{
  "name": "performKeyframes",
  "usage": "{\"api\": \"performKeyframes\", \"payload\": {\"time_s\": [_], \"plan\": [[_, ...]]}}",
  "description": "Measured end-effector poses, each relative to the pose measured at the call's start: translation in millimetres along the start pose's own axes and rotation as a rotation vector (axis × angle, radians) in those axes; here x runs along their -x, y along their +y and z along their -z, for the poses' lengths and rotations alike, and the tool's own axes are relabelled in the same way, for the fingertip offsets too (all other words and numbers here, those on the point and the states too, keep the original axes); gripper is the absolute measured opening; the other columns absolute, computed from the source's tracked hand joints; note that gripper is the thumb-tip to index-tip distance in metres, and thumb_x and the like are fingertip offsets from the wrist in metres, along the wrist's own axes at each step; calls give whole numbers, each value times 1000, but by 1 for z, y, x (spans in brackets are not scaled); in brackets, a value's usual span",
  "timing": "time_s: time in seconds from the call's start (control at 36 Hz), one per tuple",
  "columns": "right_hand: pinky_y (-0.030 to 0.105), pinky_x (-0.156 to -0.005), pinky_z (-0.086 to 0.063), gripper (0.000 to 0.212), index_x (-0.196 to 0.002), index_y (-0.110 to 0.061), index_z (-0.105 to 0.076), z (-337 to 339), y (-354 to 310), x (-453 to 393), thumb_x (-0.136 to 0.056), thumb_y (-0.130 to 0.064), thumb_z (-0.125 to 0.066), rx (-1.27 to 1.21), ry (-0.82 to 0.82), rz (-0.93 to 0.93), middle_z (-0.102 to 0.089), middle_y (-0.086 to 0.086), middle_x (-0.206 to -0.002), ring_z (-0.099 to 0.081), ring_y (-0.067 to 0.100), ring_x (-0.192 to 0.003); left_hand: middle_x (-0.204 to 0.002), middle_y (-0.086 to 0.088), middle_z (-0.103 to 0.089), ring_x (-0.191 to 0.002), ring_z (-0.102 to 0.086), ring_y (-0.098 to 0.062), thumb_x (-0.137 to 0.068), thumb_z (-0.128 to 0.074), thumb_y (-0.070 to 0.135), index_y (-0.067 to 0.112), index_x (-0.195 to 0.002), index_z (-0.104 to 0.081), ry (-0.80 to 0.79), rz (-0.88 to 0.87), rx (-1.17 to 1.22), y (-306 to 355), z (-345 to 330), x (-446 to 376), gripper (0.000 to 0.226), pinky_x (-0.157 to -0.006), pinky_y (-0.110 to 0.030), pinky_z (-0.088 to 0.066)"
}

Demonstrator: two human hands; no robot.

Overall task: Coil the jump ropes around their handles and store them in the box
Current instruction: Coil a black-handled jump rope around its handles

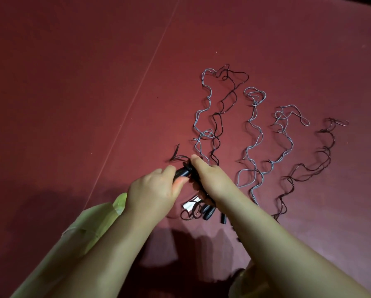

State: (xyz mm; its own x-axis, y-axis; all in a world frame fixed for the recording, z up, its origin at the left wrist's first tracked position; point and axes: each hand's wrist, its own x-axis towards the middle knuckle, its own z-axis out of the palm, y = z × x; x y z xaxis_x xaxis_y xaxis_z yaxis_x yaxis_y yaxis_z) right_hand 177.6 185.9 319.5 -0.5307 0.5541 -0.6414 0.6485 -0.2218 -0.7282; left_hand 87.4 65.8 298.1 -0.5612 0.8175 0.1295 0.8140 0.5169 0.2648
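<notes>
- Surface: dark red mat (73, 82).
- Left hand (152, 190) grips a black handle (182, 173).
- Right hand (210, 179) clenches further handles.
- Ropes (253, 136) trail beyond, kinked, thin, light and springy; hold at handles, wind under tension.
- Box: not identifiable.

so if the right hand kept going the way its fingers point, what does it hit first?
Probably the loose black rope ends just past the right hand, then bare maroon mat. Depth is unclear.

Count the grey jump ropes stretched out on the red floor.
3: the leftmost grey jump rope beside a black one, the middle grey jump rope, and the right grey jump rope. Others may be hidden under the right forearm.
</notes>
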Motion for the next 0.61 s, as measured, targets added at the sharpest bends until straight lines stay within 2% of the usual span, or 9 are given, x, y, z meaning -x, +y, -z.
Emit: {"api": "performKeyframes", "payload": {"time_s": [0.08, 0.17, 0.22, 0.28, 0.36, 0.42, 0.47, 0.56, 0.61], "plan": [[22, -41, -25, 48, -61, -16, -48, 0, -1, 0, -95, -48, -37, -10, 2, 36, -39, -5, -45, -31, 10, -31, -54, 1, -53, -44, -57, -28, -82, -35, 58, 18, -74, -57, -8, 6, 67, 2, 1, 2, 46, -40, -24, -25], [28, -48, -24, 45, -61, -19, -42, -1, -1, 0, -96, -46, -35, 9, -3, 77, -34, -7, -46, -30, 11, -37, -66, -5, -59, -62, -61, -36, -81, -36, 62, 14, -84, -57, -34, 7, 184, 3, -1, 1, 52, -48, -33, -36], [29, -50, -23, 44, -63, -21, -44, -3, -2, -1, -97, -47, -36, 21, -10, 104, -37, -8, -50, -32, 11, -45, -77, -10, -61, -77, -60, -39, -85, -48, 56, 13, -89, -53, -65, 37, 256, 3, -2, 0, 44, -58, -38, -39], [27, -50, -23, 41, -69, -24, -47, -6, 0, -2, -95, -53, -37, 24, -23, 116, -39, -9, -58, -33, 8, -50, -81, -10, -59, -83, -59, -40, -87, -55, 48, 13, -90, -50, -84, 82, 307, 3, -1, -1, 35, -64, -42, -41], [25, -48, -21, 39, -77, -27, -48, -8, 3, -2, -88, -63, -39, -32, -68, 61, -38, -8, -64, -32, 7, -48, -73, -1, -51, -80, -56, -35, -85, -54, 49, 18, -84, -45, -145, 133, 346, 3, 3, -1, 32, -62, -40, -39], [24, -44, -19, 34, -78, -21, -49, -6, 1, 0, -97, -49, -43, -190, -138, 22, -36, -3, -63, -28, 8, -40, -66, 1, -47, -73, -53, -30, -84, -57, 50, 19, -80, -41, -223, 195, 354, 1, 6, -2, 35, -58, -37, -34], [25, -43, -17, 29, -79, -17, -48, -3, -4, 3, -99, -37, -46, -292, -196, 26, -35, -1, -64, -26, 8, -39, -65, 3, -51, -67, -54, -27, -78, -62, 53, 16, -80, -44, -349, 290, 457, -1, 10, -5, 41, -57, -35, -36], [28, -46, -15, 27, -77, -16, -44, -2, -7, 5, -101, -29, -45, -326, -255, 93, -33, -1, -61, -24, 10, -42, -65, 0, -62, -52, -57, -15, -71, -67, 44, 11, -87, -54, -589, 379, 870, 1, 17, -8, 39, -49, -25, -44], [24, -44, -19, 29, -75, -17, -44, -1, -7, 4, -100, -31, -44, -305, -284, 116, -37, -2, -60, -28, 10, -44, -60, -4, -65, -47, -59, -14, -68, -63, 38, 9, -88, -58, -712, 468, 1204, -1, 24, -8, 36, -46, -21, -47]]}}
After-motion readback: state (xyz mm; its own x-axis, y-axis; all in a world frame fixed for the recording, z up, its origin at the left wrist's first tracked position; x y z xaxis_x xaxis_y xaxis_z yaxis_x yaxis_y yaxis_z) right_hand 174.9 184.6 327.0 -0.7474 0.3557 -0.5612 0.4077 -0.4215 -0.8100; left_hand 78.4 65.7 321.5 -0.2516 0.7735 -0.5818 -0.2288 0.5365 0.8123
